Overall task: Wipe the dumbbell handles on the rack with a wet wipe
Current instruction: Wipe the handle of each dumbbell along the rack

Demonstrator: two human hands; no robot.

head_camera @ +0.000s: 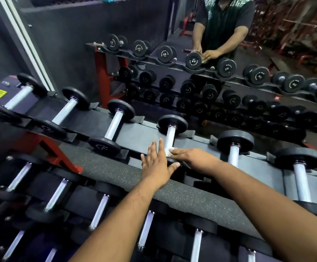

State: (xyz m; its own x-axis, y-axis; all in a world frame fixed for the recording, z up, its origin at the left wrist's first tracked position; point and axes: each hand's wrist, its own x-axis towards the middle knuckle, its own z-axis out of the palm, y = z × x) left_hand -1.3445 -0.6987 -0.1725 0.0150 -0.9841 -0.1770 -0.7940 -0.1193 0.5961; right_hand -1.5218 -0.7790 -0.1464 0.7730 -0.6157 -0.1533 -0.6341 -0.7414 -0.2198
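Currently mid-wipe on the top tier of the rack [206,146]: my right hand [193,157] has its fingers curled down onto a white wet wipe [168,151], pressed against the near end of the fourth dumbbell handle [170,138]. My left hand [156,165] lies just beside it with fingers straight and spread, fingertips past the handle's left side, thumb touching the near head — steadying it, I judge. Next move, as I read it: slide the wipe up the bar away from the fingers. Count — six dumbbells on this tier, two hands, one wipe.
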